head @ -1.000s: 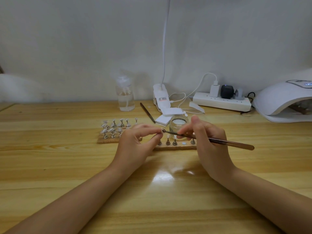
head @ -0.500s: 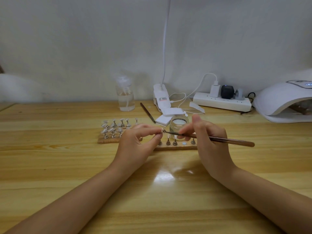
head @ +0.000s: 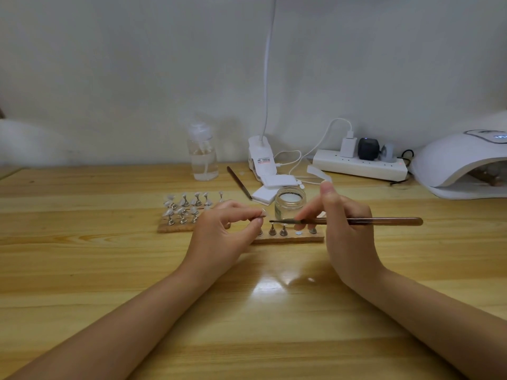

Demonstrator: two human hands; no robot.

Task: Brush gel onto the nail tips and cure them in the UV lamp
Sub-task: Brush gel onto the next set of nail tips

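Note:
My left hand (head: 223, 233) pinches a small nail tip on its metal stand (head: 262, 213) between thumb and forefinger. My right hand (head: 343, 226) grips a brown-handled gel brush (head: 384, 221), held level, its dark tip just right of the pinched nail tip with a small gap. Behind the brush stands an open glass jar of clear gel (head: 289, 204). A cork strip (head: 288, 238) under the hands carries a few bare metal stands. A second cork strip (head: 175, 228) to the left holds several stands with nail tips. The white UV lamp (head: 463, 165) sits at the far right.
At the back of the wooden table stand a clear pump bottle (head: 203, 157), a white clip lamp base (head: 262, 160), white pads (head: 267, 193), a spare brush (head: 239, 182) and a white power strip (head: 359, 164) with plugs and cables.
The brush tip has drawn back a little to the right, off the nail tip, and the brush now lies level. My left hand has barely moved.

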